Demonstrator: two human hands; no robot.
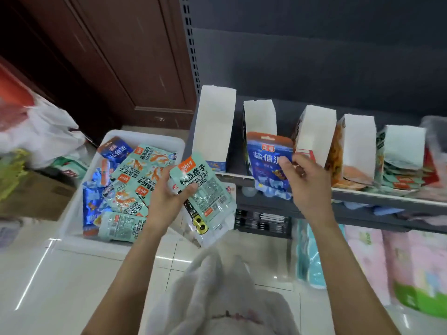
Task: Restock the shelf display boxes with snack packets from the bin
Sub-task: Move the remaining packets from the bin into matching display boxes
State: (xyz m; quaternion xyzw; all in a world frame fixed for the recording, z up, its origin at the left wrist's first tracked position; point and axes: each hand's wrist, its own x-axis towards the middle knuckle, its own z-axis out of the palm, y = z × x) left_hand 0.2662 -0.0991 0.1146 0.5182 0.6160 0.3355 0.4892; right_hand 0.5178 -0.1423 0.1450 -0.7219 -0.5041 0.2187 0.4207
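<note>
My left hand grips a stack of snack packets, with a pale green packet on top, held beside the bin. My right hand pinches a blue snack packet by its right edge, upright in front of the second display box. A white plastic bin on the floor at left holds several green and blue packets. White-backed display boxes stand in a row on the grey shelf; the leftmost box is the tallest.
Boxes at the right end of the shelf hold green and orange packets. Pink and teal tissue packs fill the lower shelf. A white plastic bag and a cardboard box sit left of the bin. Brown wooden panelling stands behind.
</note>
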